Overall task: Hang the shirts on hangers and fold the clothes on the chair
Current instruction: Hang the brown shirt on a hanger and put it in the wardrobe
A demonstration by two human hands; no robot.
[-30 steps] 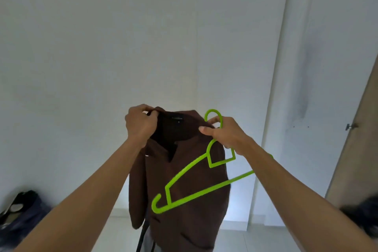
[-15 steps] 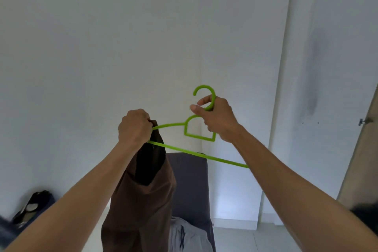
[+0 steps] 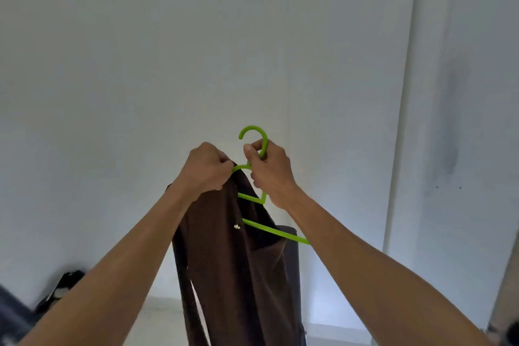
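Green hanger (image 3: 254,198): raised mid-frame against white wall (image 3: 140,64)
Right hand (image 3: 268,170): fingers clenched round hanger neck below hook
Left hand (image 3: 209,170): pinching brown shirt (image 3: 238,275) collar at hanger's left arm
Shirt: drapes down between forearms

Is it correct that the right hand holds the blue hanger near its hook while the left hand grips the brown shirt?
Not quite: the hanger is green, not blue, as the head view shows. The right hand does hold it near the hook, and the left hand grips the brown shirt.
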